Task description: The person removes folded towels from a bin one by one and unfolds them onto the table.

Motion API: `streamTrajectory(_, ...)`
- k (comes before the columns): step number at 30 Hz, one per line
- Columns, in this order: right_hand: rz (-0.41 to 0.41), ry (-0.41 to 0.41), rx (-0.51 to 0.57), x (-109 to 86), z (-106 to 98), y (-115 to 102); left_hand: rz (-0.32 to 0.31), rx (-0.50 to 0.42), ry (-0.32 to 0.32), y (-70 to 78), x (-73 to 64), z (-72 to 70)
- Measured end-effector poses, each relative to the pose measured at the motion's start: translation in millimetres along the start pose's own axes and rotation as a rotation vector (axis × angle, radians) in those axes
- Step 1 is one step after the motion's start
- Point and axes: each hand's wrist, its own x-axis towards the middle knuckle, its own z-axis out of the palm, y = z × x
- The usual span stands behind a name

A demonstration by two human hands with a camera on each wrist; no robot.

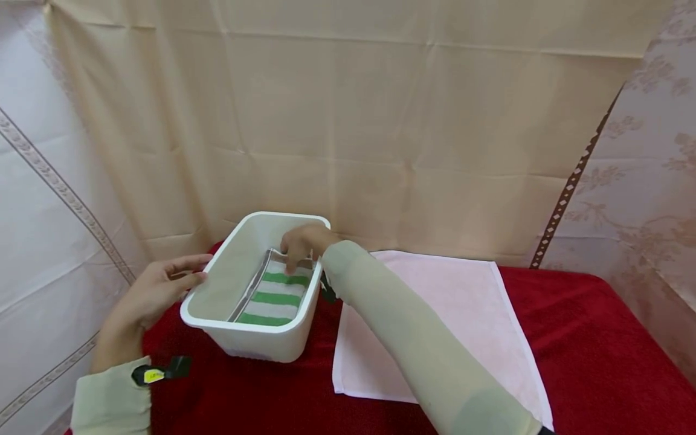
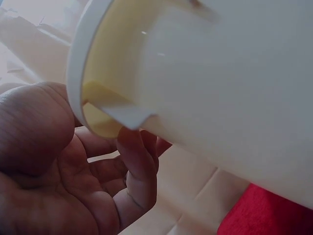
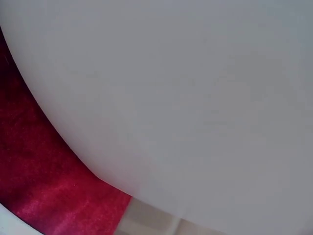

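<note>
A white plastic tub [image 1: 255,339] stands on the left part of the red cloth. My left hand [image 1: 157,290] holds its left rim, with the thumb and fingers at the edge; the left wrist view shows fingers [image 2: 139,171] bent under the rim. Inside the tub lies a green-and-white striped towel [image 1: 277,298] with a grey-brown border. Reaching over the right rim, my right hand [image 1: 306,243] points its fingers down onto the towel's far end. Whether they pinch the fabric is not visible. Only the tub's outer wall [image 3: 171,107] fills most of the right wrist view.
To the right of the tub a pale pink towel [image 1: 451,314] is spread flat, partly under my right forearm. Red cloth [image 1: 576,338] covers the table. A beige curtain [image 1: 370,121] hangs close behind, and patterned white fabric [image 1: 49,199] hangs at both sides.
</note>
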Motion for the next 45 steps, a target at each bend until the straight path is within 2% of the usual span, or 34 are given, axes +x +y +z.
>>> streamTrajectory(5,-0.058,-0.052,0.027,0.8,-0.2,0.9,-0.004,0.004,0.005,0.0,-1.2,-0.5)
streamTrajectory(9,-0.056,-0.102,0.072,2.6,-1.7,2.0,-0.002,0.007,0.005,0.8,-2.1,-0.8)
streamTrajectory(15,-0.01,-0.123,-0.001,4.6,-1.5,3.7,0.006,0.005,-0.001,2.0,-3.1,0.0)
streamTrajectory(23,0.003,-0.074,-0.111,7.7,1.4,2.4,0.002,0.015,0.006,3.2,-3.5,0.7)
streamTrajectory(27,-0.01,-0.067,-0.17,10.1,2.0,2.0,0.011,0.025,0.007,3.0,-3.8,0.4)
streamTrajectory(32,-0.038,-0.064,-0.202,13.7,1.5,2.5,-0.007,0.043,0.008,3.7,-3.5,0.2)
streamTrajectory(35,-0.075,-0.04,-0.167,15.2,1.4,3.0,-0.015,0.049,0.011,3.6,-2.3,0.4)
streamTrajectory(40,-0.158,-0.016,-0.049,14.9,2.9,2.8,-0.016,0.036,0.01,2.4,-1.3,1.1)
streamTrajectory(45,-0.19,-0.008,-0.036,12.6,4.5,0.7,-0.021,0.05,0.008,3.1,-1.4,1.3)
